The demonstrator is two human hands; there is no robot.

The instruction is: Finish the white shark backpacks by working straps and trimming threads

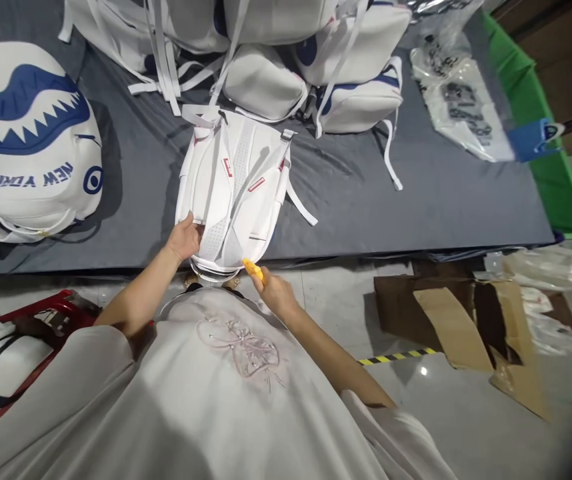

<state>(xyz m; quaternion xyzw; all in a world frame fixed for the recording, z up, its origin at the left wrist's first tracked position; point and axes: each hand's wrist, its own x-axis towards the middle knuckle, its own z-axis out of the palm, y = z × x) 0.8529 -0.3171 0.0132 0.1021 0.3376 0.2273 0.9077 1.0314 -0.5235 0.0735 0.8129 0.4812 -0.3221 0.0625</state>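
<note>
A white backpack lies with its shoulder straps facing up at the near edge of the grey-covered table, its top end towards me. My left hand grips its lower left side, thumb up along the edge and some fingers hidden by the strap. In my right hand is a small yellow tool, its tip close to the backpack's near right corner. The tool's exact kind is hard to make out, as my fingers cover part of it.
Several white bags are piled at the back. A white and blue backpack lies left. Clear plastic bags and a green bin stand right. On the floor are an open cardboard box and a red frame.
</note>
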